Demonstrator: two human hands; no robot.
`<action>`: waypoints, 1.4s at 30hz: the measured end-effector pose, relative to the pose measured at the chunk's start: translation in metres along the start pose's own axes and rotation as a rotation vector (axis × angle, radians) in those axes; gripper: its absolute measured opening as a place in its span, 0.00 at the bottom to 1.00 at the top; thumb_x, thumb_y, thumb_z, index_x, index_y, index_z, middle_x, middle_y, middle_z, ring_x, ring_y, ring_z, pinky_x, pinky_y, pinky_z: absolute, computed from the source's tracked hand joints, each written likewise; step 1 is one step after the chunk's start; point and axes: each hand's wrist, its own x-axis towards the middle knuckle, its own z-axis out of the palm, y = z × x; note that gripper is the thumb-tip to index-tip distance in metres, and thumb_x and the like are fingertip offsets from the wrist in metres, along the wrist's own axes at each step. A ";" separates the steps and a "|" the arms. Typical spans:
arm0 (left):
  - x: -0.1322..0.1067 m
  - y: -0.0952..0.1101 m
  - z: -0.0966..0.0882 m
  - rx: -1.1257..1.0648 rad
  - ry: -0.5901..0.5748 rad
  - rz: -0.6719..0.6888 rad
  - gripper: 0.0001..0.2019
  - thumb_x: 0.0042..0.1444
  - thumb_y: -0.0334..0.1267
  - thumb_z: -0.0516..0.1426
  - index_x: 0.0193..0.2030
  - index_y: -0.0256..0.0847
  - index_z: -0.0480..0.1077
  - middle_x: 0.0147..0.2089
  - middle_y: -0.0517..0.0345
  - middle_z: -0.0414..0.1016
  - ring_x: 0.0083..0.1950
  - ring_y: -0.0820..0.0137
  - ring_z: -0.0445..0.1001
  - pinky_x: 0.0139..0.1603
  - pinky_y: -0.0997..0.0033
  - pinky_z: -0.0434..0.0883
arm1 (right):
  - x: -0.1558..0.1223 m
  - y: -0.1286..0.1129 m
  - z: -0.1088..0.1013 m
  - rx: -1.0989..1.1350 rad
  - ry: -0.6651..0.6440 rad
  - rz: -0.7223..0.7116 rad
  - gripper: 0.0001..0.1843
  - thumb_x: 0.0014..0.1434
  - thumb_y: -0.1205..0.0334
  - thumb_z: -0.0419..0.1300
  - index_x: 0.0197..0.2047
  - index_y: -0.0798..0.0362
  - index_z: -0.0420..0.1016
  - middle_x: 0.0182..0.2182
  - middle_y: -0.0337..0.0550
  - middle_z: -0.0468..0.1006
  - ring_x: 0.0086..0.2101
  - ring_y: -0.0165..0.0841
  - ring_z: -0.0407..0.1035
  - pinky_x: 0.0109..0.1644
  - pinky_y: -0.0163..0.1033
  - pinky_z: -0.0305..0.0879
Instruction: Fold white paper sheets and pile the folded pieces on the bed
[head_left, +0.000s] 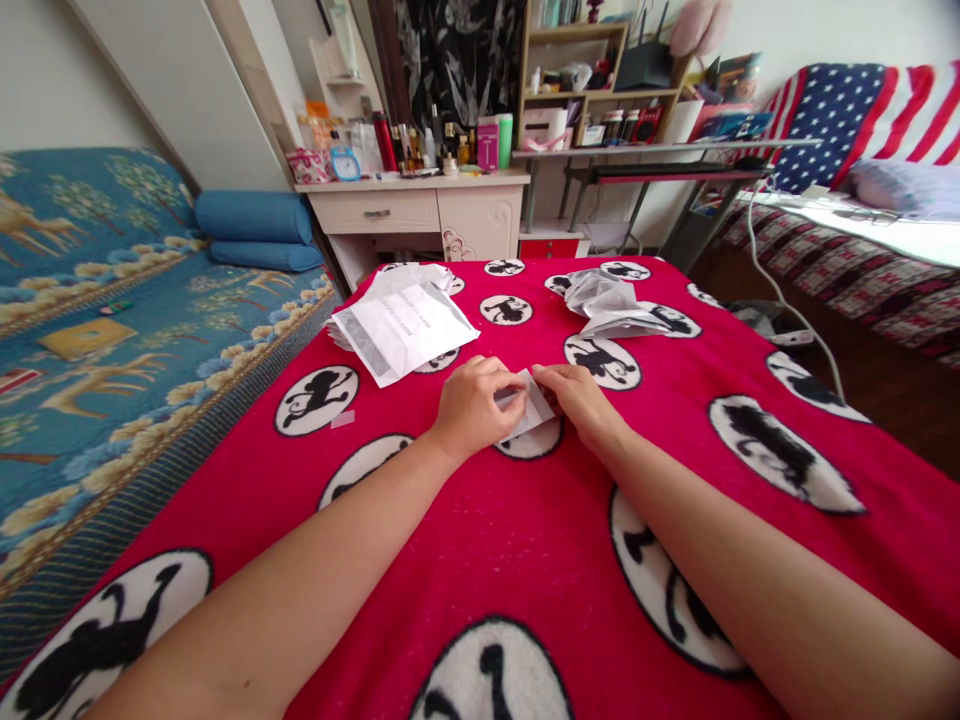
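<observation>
My left hand (472, 405) and my right hand (577, 395) meet over a small white folded packet (531, 408) lying on the red blanket (525, 540) with black-and-white round figures. Both hands pinch the packet's edges, fingers curled. Beyond my left hand lies a stack of flat white plastic bags (401, 325). A crumpled clear plastic bag (611, 305) lies beyond my right hand.
A blue patterned bed (112, 330) with blue pillows (255, 215) runs along the left. A white dresser (420, 215) crowded with bottles stands behind. A desk and shelves (637, 150) stand at the back right, a flag-covered couch (862, 120) far right, and a white cable (787, 290) trails to the floor.
</observation>
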 end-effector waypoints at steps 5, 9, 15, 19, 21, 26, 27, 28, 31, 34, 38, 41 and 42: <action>0.000 0.001 -0.002 0.030 -0.019 0.004 0.10 0.59 0.38 0.54 0.39 0.41 0.77 0.37 0.53 0.73 0.42 0.66 0.71 0.45 0.67 0.67 | 0.000 0.002 0.000 -0.046 0.048 -0.036 0.18 0.47 0.48 0.62 0.20 0.55 0.68 0.16 0.36 0.63 0.19 0.25 0.53 0.21 0.33 0.45; 0.001 0.009 -0.007 0.101 -0.060 0.060 0.18 0.54 0.51 0.58 0.47 0.42 0.74 0.41 0.51 0.72 0.45 0.62 0.70 0.48 0.64 0.66 | 0.000 0.004 0.000 0.047 0.138 -0.024 0.15 0.47 0.52 0.61 0.20 0.54 0.68 0.16 0.35 0.63 0.19 0.25 0.53 0.21 0.34 0.48; -0.002 0.023 -0.005 0.220 -0.113 0.036 0.22 0.53 0.43 0.60 0.54 0.40 0.68 0.47 0.48 0.71 0.48 0.58 0.70 0.47 0.63 0.67 | -0.005 0.001 0.004 0.116 0.208 -0.116 0.15 0.50 0.52 0.61 0.23 0.54 0.70 0.18 0.36 0.66 0.19 0.26 0.55 0.22 0.33 0.51; 0.000 0.018 -0.004 0.160 -0.073 0.005 0.18 0.56 0.29 0.52 0.54 0.39 0.68 0.48 0.48 0.74 0.50 0.61 0.72 0.49 0.64 0.69 | -0.011 -0.006 0.008 0.075 0.163 -0.190 0.18 0.55 0.47 0.58 0.26 0.54 0.71 0.20 0.38 0.68 0.20 0.27 0.59 0.24 0.34 0.56; 0.003 0.009 -0.003 0.045 0.024 -0.049 0.18 0.56 0.27 0.50 0.52 0.40 0.69 0.48 0.50 0.76 0.49 0.63 0.73 0.52 0.64 0.69 | -0.013 -0.009 0.008 0.039 0.159 -0.240 0.19 0.58 0.47 0.56 0.28 0.54 0.72 0.21 0.39 0.71 0.21 0.28 0.60 0.24 0.34 0.57; 0.012 -0.012 0.004 -0.526 0.238 -0.463 0.15 0.48 0.26 0.54 0.44 0.37 0.72 0.41 0.52 0.79 0.39 0.67 0.77 0.42 0.67 0.74 | -0.011 -0.008 0.005 -0.042 0.390 -0.395 0.15 0.57 0.50 0.58 0.39 0.53 0.73 0.32 0.43 0.75 0.29 0.31 0.67 0.34 0.36 0.65; 0.012 -0.014 0.006 -0.661 0.223 -0.561 0.16 0.48 0.26 0.55 0.44 0.36 0.72 0.39 0.52 0.79 0.36 0.68 0.77 0.37 0.69 0.74 | -0.009 -0.006 0.005 -0.055 0.397 -0.403 0.15 0.56 0.50 0.59 0.40 0.53 0.73 0.35 0.45 0.76 0.33 0.32 0.68 0.38 0.37 0.65; 0.012 -0.015 0.009 -0.774 0.195 -0.652 0.17 0.47 0.27 0.55 0.46 0.36 0.71 0.37 0.53 0.79 0.33 0.69 0.77 0.34 0.70 0.74 | -0.008 -0.005 0.005 -0.052 0.372 -0.387 0.16 0.55 0.50 0.60 0.41 0.53 0.72 0.37 0.45 0.76 0.35 0.33 0.68 0.40 0.38 0.66; 0.009 -0.016 0.015 -0.924 0.080 -0.793 0.20 0.48 0.29 0.57 0.50 0.35 0.68 0.34 0.54 0.78 0.28 0.70 0.75 0.27 0.72 0.72 | -0.005 0.000 0.005 0.030 0.187 -0.243 0.20 0.53 0.49 0.62 0.44 0.53 0.70 0.31 0.43 0.76 0.29 0.32 0.68 0.32 0.37 0.65; 0.007 -0.017 0.014 -0.728 0.050 -0.642 0.20 0.46 0.29 0.59 0.49 0.36 0.68 0.35 0.54 0.76 0.32 0.69 0.75 0.32 0.68 0.73 | -0.004 0.002 0.005 0.055 0.098 -0.158 0.21 0.50 0.51 0.64 0.43 0.53 0.69 0.21 0.36 0.71 0.22 0.30 0.65 0.25 0.35 0.60; 0.006 -0.016 0.006 -0.229 0.180 -0.309 0.15 0.44 0.30 0.63 0.41 0.40 0.71 0.44 0.53 0.73 0.47 0.64 0.72 0.50 0.61 0.71 | -0.004 0.003 0.003 -0.041 0.139 -0.161 0.16 0.50 0.52 0.64 0.38 0.53 0.69 0.18 0.35 0.71 0.19 0.29 0.63 0.23 0.34 0.57; 0.006 -0.014 0.003 -0.123 0.170 -0.229 0.06 0.47 0.30 0.62 0.34 0.40 0.73 0.42 0.55 0.73 0.48 0.64 0.72 0.53 0.62 0.68 | -0.003 0.004 0.003 -0.080 0.143 -0.175 0.15 0.50 0.53 0.63 0.37 0.53 0.69 0.19 0.37 0.72 0.20 0.29 0.64 0.23 0.34 0.58; 0.007 -0.014 0.004 -0.146 0.157 -0.236 0.04 0.49 0.31 0.60 0.33 0.40 0.73 0.40 0.55 0.74 0.46 0.66 0.72 0.52 0.64 0.69 | -0.003 0.004 0.003 -0.087 0.142 -0.182 0.15 0.49 0.53 0.64 0.36 0.53 0.69 0.20 0.37 0.73 0.20 0.29 0.64 0.24 0.34 0.57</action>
